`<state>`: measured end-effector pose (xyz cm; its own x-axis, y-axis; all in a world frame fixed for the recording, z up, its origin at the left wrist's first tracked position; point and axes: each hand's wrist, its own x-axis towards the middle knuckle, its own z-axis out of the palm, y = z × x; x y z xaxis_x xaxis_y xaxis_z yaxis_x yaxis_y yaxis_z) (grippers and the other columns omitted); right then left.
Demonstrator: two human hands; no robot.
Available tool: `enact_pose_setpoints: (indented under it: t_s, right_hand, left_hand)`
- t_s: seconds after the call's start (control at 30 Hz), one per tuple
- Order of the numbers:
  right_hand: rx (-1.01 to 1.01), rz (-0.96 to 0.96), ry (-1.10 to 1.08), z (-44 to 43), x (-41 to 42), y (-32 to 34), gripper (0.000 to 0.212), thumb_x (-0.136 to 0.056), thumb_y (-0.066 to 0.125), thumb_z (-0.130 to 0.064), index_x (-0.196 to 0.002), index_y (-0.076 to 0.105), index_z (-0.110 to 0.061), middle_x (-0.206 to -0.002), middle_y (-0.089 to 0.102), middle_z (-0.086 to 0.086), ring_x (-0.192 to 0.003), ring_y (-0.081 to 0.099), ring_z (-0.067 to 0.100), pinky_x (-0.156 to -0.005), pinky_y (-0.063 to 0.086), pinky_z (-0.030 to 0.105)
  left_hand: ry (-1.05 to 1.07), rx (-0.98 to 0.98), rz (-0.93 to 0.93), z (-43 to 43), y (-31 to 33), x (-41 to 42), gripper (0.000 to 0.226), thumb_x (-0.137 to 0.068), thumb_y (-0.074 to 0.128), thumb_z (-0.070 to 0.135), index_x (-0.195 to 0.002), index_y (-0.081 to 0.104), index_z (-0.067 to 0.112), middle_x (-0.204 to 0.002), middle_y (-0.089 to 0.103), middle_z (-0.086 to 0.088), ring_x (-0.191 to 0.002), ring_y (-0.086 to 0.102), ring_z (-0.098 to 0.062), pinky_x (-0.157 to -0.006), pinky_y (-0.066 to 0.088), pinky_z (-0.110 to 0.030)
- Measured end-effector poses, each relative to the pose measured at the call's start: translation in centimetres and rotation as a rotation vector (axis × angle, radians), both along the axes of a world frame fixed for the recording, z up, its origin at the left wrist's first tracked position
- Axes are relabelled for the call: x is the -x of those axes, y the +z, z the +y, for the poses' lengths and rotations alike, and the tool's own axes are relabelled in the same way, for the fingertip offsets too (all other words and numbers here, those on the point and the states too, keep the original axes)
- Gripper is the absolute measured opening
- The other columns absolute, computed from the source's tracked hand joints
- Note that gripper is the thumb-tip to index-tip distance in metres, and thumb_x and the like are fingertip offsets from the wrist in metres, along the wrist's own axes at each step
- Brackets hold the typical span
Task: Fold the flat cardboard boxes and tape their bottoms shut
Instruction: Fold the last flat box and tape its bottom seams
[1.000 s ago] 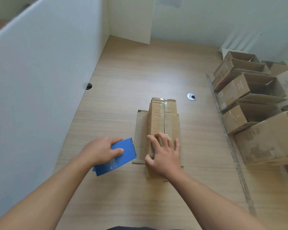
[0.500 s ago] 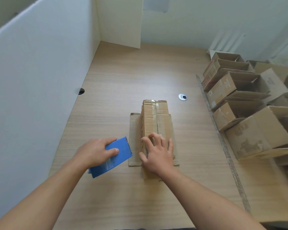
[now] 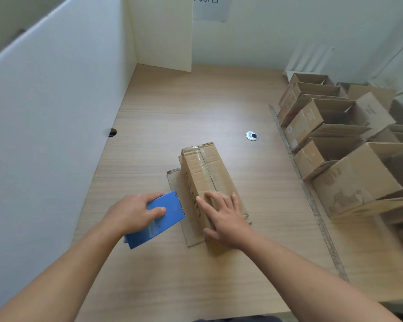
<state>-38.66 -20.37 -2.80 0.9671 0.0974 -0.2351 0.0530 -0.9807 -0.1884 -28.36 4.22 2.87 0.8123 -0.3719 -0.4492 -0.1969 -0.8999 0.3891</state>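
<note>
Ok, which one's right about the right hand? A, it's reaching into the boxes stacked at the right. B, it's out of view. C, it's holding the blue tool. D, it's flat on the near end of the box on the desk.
D: the right hand lies with fingers spread on the near end of the cardboard box, while the left hand grips the blue tool.

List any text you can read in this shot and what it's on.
Paper sheet on the far wall: dark characters, cut off by the frame's top edge, unreadable.
Box under the right hand: large dark lettering on its left side, sideways, partly covered, unreadable.
Stacked boxes on the right: labels and prints, too blurred.
Blue tape dispenser: no text seen.
Nothing can be quoted.
</note>
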Motion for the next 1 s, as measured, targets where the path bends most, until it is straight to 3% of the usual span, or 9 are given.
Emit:
enact_pose_setpoints:
  t_s: [0.17,0.3,0.4,0.5,0.63,0.77,0.83,0.9,1.0]
  right_hand:
    - [-0.003,0.046,0.043,-1.4,1.6,0.4,0.094,-0.089,0.057,-0.051,-0.158,-0.006,-0.039,-0.164,-0.019,-0.005,-0.15,-0.015,0.016,-0.12,-0.018,0.047]
    - [-0.109,0.052,-0.143,-2.1,2.2,1.5,0.087,-0.082,0.05,-0.079,-0.154,0.012,-0.048,-0.165,-0.003,-0.012,-0.15,-0.021,0.015,-0.124,-0.003,0.046]
    - [-0.078,0.02,-0.303,-1.3,1.2,2.1,0.095,-0.082,0.046,-0.082,-0.155,-0.003,-0.048,-0.165,-0.013,-0.011,-0.151,-0.018,0.019,-0.121,0.009,0.047]
    - [0.031,0.091,-0.304,-0.3,0.3,2.1,0.094,-0.089,0.046,-0.072,-0.156,-0.013,-0.042,-0.164,-0.024,-0.01,-0.152,-0.017,0.022,-0.119,0.01,0.047]
    - [0.063,0.101,-0.238,-0.3,0.5,1.7,0.083,-0.098,0.047,-0.042,-0.158,-0.009,-0.034,-0.166,-0.019,-0.009,-0.153,-0.016,0.026,-0.122,0.0,0.047]
    - [0.064,0.102,-0.185,-2.1,1.9,1.9,0.083,-0.096,0.046,-0.013,-0.159,-0.005,-0.034,-0.166,-0.011,-0.015,-0.153,-0.014,0.018,-0.124,-0.001,0.049]
    - [0.055,0.105,-0.195,-3.1,2.5,2.2,0.081,-0.097,0.049,-0.026,-0.158,-0.003,-0.036,-0.166,-0.004,-0.016,-0.153,-0.011,0.015,-0.124,0.0,0.049]
    - [0.043,0.118,-0.229,-3.3,2.2,2.7,0.085,-0.096,0.051,-0.053,-0.157,-0.006,-0.038,-0.163,0.008,-0.015,-0.153,-0.004,0.015,-0.123,0.006,0.053]
    - [0.091,0.081,-0.289,-2.1,1.0,2.9,0.082,-0.094,0.045,-0.066,-0.157,0.001,-0.038,-0.152,0.022,-0.008,-0.145,0.013,0.021,-0.116,0.019,0.058]
  left_hand:
    - [0.024,0.043,-0.027,0.3,0.4,0.1,0.039,-0.094,0.055,0.05,-0.132,0.052,0.055,-0.113,0.065,0.016,-0.1,0.058,-0.013,-0.087,0.053,-0.039]
    - [0.047,0.076,-0.044,0.9,0.4,0.2,0.041,-0.094,0.055,0.049,-0.135,0.051,0.052,-0.115,0.065,0.017,-0.101,0.059,-0.012,-0.087,0.052,-0.04]
    - [0.06,0.081,-0.036,1.0,0.6,0.2,0.038,-0.095,0.055,0.049,-0.132,0.053,0.053,-0.113,0.066,0.017,-0.1,0.06,-0.011,-0.087,0.052,-0.04]
    - [0.076,0.068,-0.034,0.8,0.7,0.1,0.043,-0.094,0.055,0.052,-0.137,0.049,0.054,-0.116,0.065,0.015,-0.102,0.059,-0.012,-0.088,0.052,-0.04]
    - [0.091,0.079,-0.03,0.7,0.8,-0.4,0.045,-0.092,0.054,0.056,-0.136,0.048,0.056,-0.115,0.065,0.017,-0.101,0.059,-0.012,-0.088,0.052,-0.041]
    - [0.083,0.096,-0.041,0.6,1.2,-0.3,0.036,-0.094,0.054,0.05,-0.13,0.052,0.057,-0.11,0.066,0.017,-0.098,0.06,-0.012,-0.087,0.052,-0.041]
    - [0.086,0.103,-0.042,0.6,1.2,-0.3,0.034,-0.095,0.055,0.048,-0.127,0.053,0.057,-0.108,0.066,0.016,-0.097,0.06,-0.011,-0.086,0.052,-0.04]
    - [0.087,0.107,-0.041,0.6,1.1,-0.4,0.033,-0.095,0.055,0.048,-0.125,0.052,0.061,-0.108,0.066,0.016,-0.096,0.059,-0.01,-0.085,0.052,-0.039]
    - [0.083,0.13,-0.042,0.4,1.2,-0.4,0.023,-0.095,0.056,0.047,-0.098,0.049,0.069,-0.101,0.065,0.02,-0.092,0.059,-0.007,-0.085,0.053,-0.04]
